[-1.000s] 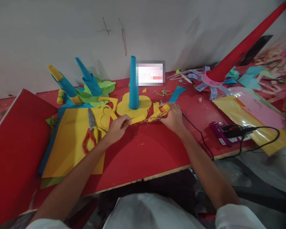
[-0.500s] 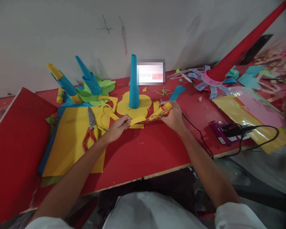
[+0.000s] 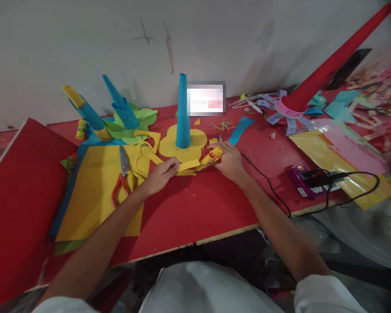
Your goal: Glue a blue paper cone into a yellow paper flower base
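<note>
My left hand (image 3: 161, 174) pinches one end of a yellow paper strip (image 3: 189, 165) that lies on the red table (image 3: 202, 208). My right hand (image 3: 226, 160) is closed around a yellow glue gun (image 3: 213, 155) whose nozzle points left at the strip. The gun's black cord (image 3: 270, 184) trails right to a purple power strip (image 3: 301, 182). Just behind the strip stands a blue paper cone (image 3: 183, 114) on a yellow flower-shaped base (image 3: 195, 143).
Red-handled scissors (image 3: 122, 178) lie on a yellow sheet (image 3: 97, 195) to the left, beside a red board (image 3: 16, 204). Blue cones with green petals (image 3: 124, 117) stand at the back left. A long red cone (image 3: 329, 67), paper scraps and bagged coloured sheets (image 3: 342, 156) crowd the right.
My right hand has moved the glue gun a little left, closer to the strip's end. My left hand holds the strip in nearly the same place.
</note>
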Action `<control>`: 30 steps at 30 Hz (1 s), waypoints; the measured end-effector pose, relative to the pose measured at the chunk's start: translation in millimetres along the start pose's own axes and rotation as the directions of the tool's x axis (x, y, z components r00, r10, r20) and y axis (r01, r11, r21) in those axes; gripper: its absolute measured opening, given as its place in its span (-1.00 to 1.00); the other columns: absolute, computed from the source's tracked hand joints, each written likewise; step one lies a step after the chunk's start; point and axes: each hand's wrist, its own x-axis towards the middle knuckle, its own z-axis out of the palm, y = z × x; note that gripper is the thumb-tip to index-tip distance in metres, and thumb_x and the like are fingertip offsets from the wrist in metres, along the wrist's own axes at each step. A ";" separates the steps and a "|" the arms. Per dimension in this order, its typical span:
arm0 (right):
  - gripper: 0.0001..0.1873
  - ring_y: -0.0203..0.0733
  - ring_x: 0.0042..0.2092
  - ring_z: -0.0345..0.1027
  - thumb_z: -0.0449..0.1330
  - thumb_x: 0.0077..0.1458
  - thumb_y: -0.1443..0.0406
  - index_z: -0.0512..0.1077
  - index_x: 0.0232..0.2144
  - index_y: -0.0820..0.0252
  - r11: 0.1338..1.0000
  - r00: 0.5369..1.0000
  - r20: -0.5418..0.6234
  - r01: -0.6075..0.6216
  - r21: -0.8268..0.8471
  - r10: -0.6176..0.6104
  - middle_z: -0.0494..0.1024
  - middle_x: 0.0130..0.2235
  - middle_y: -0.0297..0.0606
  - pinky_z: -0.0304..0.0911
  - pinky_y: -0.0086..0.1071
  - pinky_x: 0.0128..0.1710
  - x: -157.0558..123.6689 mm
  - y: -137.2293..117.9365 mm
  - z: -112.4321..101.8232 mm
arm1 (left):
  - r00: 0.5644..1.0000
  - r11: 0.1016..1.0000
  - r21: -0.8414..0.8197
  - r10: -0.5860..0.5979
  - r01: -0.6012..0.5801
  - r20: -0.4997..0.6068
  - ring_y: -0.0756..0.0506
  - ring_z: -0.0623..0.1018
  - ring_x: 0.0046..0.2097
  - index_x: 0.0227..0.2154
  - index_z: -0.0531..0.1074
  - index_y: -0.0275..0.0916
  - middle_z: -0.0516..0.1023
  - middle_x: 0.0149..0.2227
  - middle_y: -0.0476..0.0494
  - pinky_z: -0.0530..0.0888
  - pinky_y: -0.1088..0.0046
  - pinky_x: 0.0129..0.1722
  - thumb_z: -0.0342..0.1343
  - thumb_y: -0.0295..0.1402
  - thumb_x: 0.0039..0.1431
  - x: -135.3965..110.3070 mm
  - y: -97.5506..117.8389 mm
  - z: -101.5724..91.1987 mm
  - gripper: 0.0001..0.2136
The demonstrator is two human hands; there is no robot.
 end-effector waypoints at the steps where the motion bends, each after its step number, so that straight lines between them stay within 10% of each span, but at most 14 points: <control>1: -0.62 0.13 0.07 0.46 0.23 0.12 0.39 0.56 0.00 0.09 1.000 1.000 0.008 0.000 -0.007 0.000 0.68 0.01 -0.15 0.31 -0.07 0.11 0.2 0.6 -0.2 | 1.000 1.000 0.003 0.001 -0.001 -0.001 -0.02 0.23 -0.37 -0.38 0.21 -0.17 0.19 -0.44 0.05 0.25 0.43 -0.32 -0.04 -0.12 0.44 -0.1 -0.1 -0.1 -0.70; 17: -0.62 0.13 0.07 0.46 0.19 0.14 0.41 0.56 -0.01 0.07 1.000 1.000 0.005 0.010 -0.005 -0.010 0.68 0.02 -0.15 0.33 -0.05 0.12 -0.7 5.2 1.5 | 0.984 0.947 0.284 0.170 -0.148 -0.054 -0.10 0.45 -0.20 -0.37 0.31 -0.19 0.41 -0.26 -0.09 0.34 0.34 -0.16 -0.03 -0.37 0.41 -3.4 2.1 3.9 -0.82; 30: -0.67 0.18 0.01 0.46 0.25 0.06 0.39 0.55 -0.08 0.11 1.000 0.999 -0.036 0.015 -0.021 -0.016 0.67 -0.07 -0.10 0.35 -0.03 0.07 -1.2 7.0 3.8 | 0.988 0.838 0.546 0.080 0.005 -0.133 -0.18 0.56 -0.08 -0.17 0.43 -0.15 0.48 -0.09 -0.16 0.47 0.28 -0.15 0.04 -0.40 0.37 -5.4 1.4 7.9 -0.91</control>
